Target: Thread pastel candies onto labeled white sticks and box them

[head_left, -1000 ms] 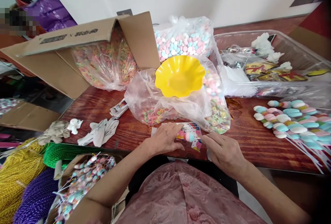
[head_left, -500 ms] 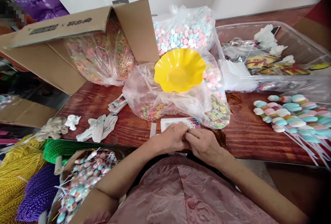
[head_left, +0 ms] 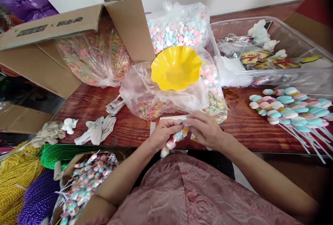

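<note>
My left hand [head_left: 166, 132] is closed round the upper end of a candy skewer [head_left: 178, 137], a row of pink, blue, white and yellow sweets in what looks like a clear wrapper. The skewer slants down toward my lap, at the table's front edge. My right hand [head_left: 205, 128] is at the skewer's upper end with its fingers bent over it. Those fingers are blurred, and whether they grip anything is hidden. Behind my hands a white card [head_left: 171, 118] lies on the table, mostly covered. Beyond it, a yellow wavy-edged bowl [head_left: 177, 68] rests on plastic bags of candy [head_left: 152, 107].
Several candy skewers [head_left: 291, 105] lie at right, below a clear tub [head_left: 278, 74] of wrappers. A cardboard box [head_left: 130, 27] with bagged candy rings stands left. Gloves [head_left: 96, 129] lie near the front edge. Below left are a box of candy skewers [head_left: 85, 183] and coloured cords [head_left: 39, 193].
My hands, earlier close together at the table edge, have moved slightly apart. The candy skewer now shows in my left hand. The whole view has shifted a little.
</note>
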`<state>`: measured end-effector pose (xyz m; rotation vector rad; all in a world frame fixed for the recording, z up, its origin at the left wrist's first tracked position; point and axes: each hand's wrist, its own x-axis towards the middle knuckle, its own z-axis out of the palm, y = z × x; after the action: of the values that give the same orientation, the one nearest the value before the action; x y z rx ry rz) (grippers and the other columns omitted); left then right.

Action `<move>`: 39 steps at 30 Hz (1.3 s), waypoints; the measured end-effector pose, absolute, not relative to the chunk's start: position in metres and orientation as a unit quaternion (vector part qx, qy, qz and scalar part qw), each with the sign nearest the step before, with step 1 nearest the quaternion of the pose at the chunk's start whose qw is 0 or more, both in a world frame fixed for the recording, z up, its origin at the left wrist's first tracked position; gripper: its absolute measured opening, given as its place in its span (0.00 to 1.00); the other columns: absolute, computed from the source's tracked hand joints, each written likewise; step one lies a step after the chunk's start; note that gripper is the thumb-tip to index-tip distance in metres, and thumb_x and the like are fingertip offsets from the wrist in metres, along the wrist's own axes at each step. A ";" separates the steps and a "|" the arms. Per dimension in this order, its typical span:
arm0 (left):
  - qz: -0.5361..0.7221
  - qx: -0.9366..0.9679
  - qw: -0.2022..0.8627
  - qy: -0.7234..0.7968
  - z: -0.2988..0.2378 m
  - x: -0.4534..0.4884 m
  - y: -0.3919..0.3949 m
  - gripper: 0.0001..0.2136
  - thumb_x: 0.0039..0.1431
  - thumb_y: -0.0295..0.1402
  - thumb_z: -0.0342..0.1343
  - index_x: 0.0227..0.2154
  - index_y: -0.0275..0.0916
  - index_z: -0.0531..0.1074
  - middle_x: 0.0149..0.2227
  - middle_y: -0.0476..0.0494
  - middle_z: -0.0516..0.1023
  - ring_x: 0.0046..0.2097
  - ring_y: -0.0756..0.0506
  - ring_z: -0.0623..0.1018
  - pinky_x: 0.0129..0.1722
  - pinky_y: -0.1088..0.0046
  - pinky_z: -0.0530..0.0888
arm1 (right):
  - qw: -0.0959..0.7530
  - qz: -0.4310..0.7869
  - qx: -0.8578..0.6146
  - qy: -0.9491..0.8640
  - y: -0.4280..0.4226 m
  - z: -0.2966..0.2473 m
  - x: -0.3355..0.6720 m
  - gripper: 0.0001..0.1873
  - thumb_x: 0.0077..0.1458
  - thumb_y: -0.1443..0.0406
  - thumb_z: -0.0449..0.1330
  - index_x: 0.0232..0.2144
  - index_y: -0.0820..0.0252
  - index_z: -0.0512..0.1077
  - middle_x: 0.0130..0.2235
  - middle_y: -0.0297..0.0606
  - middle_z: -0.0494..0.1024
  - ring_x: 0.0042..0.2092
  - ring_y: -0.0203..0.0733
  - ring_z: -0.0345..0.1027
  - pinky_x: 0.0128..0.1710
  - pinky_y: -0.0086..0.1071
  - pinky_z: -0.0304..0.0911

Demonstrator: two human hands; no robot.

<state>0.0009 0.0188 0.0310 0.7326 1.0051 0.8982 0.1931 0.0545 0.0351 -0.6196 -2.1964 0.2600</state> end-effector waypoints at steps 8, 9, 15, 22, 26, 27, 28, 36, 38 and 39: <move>0.548 0.492 0.467 0.489 0.023 0.012 0.022 0.10 0.53 0.41 0.65 0.29 0.39 0.78 0.31 0.48 0.75 0.34 0.51 0.75 0.35 0.74 0.74 | 0.526 0.388 -0.381 -0.654 0.028 0.017 0.164 0.07 0.60 0.63 0.59 0.37 0.55 0.77 0.32 0.35 0.77 0.33 0.38 0.71 0.34 0.32 0.70; 0.550 0.498 0.471 0.478 0.021 0.014 0.020 0.10 0.54 0.42 0.64 0.31 0.39 0.79 0.34 0.47 0.76 0.37 0.50 0.75 0.39 0.74 0.74 | 0.537 0.393 -0.372 -0.647 0.026 0.015 0.161 0.07 0.61 0.64 0.59 0.35 0.55 0.78 0.31 0.34 0.77 0.34 0.38 0.72 0.36 0.33 0.70; 0.458 0.405 0.663 0.432 0.011 0.019 0.008 0.19 0.58 0.51 0.59 0.33 0.36 0.75 0.27 0.51 0.70 0.25 0.55 0.67 0.24 0.80 0.64 | 0.598 0.303 -0.363 -0.647 0.028 0.017 0.162 0.08 0.58 0.69 0.61 0.36 0.53 0.79 0.32 0.35 0.73 0.34 0.37 0.69 0.32 0.31 0.68; 0.368 0.410 0.734 0.396 0.024 0.007 0.010 0.21 0.56 0.52 0.60 0.33 0.35 0.70 0.25 0.52 0.66 0.23 0.57 0.63 0.21 0.82 0.59 | 0.596 0.275 -0.374 -0.655 0.023 0.014 0.160 0.06 0.57 0.70 0.60 0.32 0.55 0.77 0.33 0.35 0.73 0.34 0.38 0.69 0.33 0.33 0.67; 0.320 0.431 0.760 0.366 0.028 0.002 0.015 0.18 0.56 0.47 0.62 0.29 0.34 0.71 0.26 0.50 0.69 0.24 0.56 0.66 0.24 0.81 0.62 | 0.585 0.347 -0.396 -0.616 0.023 0.013 0.157 0.08 0.58 0.67 0.59 0.26 0.57 0.71 0.29 0.33 0.70 0.30 0.36 0.66 0.30 0.32 0.65; 0.326 0.426 0.763 0.361 0.028 0.001 0.016 0.17 0.56 0.45 0.61 0.29 0.34 0.71 0.26 0.49 0.71 0.25 0.56 0.68 0.24 0.81 0.63 | 0.588 0.342 -0.404 -0.611 0.024 0.013 0.158 0.08 0.59 0.66 0.59 0.27 0.57 0.70 0.29 0.33 0.70 0.29 0.36 0.66 0.29 0.32 0.65; 0.331 0.417 0.767 0.359 0.027 0.002 0.016 0.16 0.56 0.44 0.61 0.29 0.34 0.71 0.26 0.47 0.73 0.25 0.55 0.70 0.25 0.80 0.64 | 0.592 0.318 -0.410 -0.617 0.025 0.014 0.160 0.06 0.60 0.66 0.58 0.30 0.56 0.71 0.31 0.34 0.71 0.30 0.37 0.66 0.29 0.32 0.65; 0.232 0.360 0.852 0.302 0.018 -0.010 0.015 0.16 0.52 0.43 0.62 0.26 0.34 0.68 0.21 0.49 0.72 0.17 0.53 0.69 0.24 0.71 0.75 | 0.322 -0.070 -0.196 -0.923 0.033 0.030 0.201 0.17 0.63 0.70 0.53 0.51 0.52 0.72 0.48 0.37 0.80 0.56 0.48 0.66 0.54 0.47 0.53; 0.175 0.372 0.872 0.267 0.020 -0.015 0.015 0.17 0.52 0.44 0.63 0.27 0.34 0.67 0.22 0.50 0.71 0.18 0.54 0.68 0.24 0.72 0.73 | 0.317 -0.080 -0.171 -0.929 0.029 0.035 0.201 0.15 0.64 0.71 0.50 0.46 0.56 0.73 0.38 0.35 0.80 0.49 0.43 0.69 0.52 0.45 0.52; 0.152 0.383 0.874 0.258 0.021 -0.016 0.015 0.18 0.53 0.46 0.62 0.28 0.35 0.67 0.23 0.50 0.70 0.19 0.54 0.67 0.24 0.73 0.72 | 0.315 -0.081 -0.171 -0.930 0.027 0.035 0.200 0.14 0.64 0.72 0.50 0.42 0.58 0.74 0.33 0.34 0.79 0.44 0.41 0.70 0.50 0.44 0.51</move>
<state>-0.0164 0.0154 0.0214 0.8001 0.5399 0.3181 0.1996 0.0271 0.0355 -0.4511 -2.4503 -0.2131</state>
